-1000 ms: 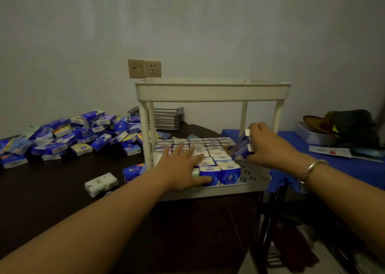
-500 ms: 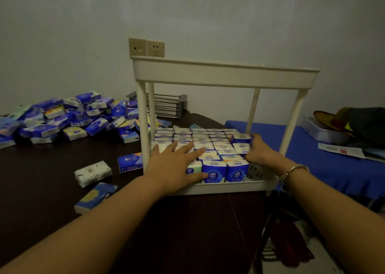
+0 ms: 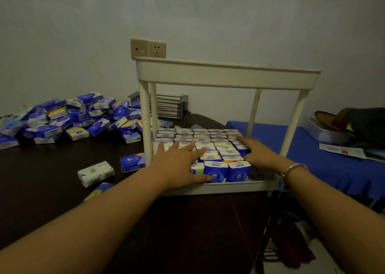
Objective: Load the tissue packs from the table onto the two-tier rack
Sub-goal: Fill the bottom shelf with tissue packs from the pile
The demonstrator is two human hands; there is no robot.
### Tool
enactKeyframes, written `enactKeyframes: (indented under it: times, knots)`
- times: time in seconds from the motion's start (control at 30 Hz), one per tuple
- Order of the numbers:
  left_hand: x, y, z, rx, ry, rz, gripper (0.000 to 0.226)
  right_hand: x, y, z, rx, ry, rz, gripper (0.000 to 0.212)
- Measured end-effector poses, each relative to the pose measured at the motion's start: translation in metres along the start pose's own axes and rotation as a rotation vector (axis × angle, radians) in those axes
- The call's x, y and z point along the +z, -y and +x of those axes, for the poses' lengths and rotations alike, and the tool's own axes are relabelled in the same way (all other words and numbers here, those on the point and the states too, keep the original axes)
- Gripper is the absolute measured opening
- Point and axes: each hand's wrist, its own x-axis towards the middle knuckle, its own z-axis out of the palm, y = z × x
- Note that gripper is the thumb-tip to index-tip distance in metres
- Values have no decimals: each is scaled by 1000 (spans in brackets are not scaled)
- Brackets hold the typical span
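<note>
Both hands (image 3: 179,161) lie flat, seemingly pressing racked tissue packs (image 3: 214,148).

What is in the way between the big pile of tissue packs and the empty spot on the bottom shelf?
The rack's front left post stands between the pile and the bottom shelf. The free spot is at the front right, beside the right hand, and the open front looks clear.

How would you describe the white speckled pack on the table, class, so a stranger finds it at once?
Start at the rack on the dark table. Left of its bottom tier, past a blue pack, one pack lies alone. It is white with speckles; its neighbours are mostly blue.
</note>
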Motion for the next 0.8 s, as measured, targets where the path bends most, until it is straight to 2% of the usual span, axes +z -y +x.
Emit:
enactKeyframes:
  times: [0.07,0.13,0.23,0.33,0.4,0.5,0.57,0.63,0.67,0.8]
  knots:
    - [1,-2,-3,9,-14,11,84,-2,1,-2,-12,-3,39,86]
    - [1,-3,-8,24,-51,-10,83,-3,7,-10,-17,-80,58,85]
    - [1,1,-20,72,-194,-109,71,-8,22,-26,-63,-249,38,66]
    - [5,11,-44,198,-372,-302,46,-8,45,-51,-231,-360,-10,39]
    - [6,21,-65,262,-439,-359,32,1,65,-69,-355,-367,-18,28]
    - [13,43,-95,257,-511,-369,32,24,102,-91,-525,-356,-8,21]
    - [20,61,-110,197,-586,-354,27,44,126,-102,-612,-335,24,19]
    - [27,81,-123,80,-643,-356,14,64,149,-107,-664,-292,61,19]
    - [32,91,-128,2,-644,-366,14,75,160,-109,-689,-272,66,20]
    - [58,119,-139,-289,-440,-536,61,118,196,-104,-768,-204,64,27]
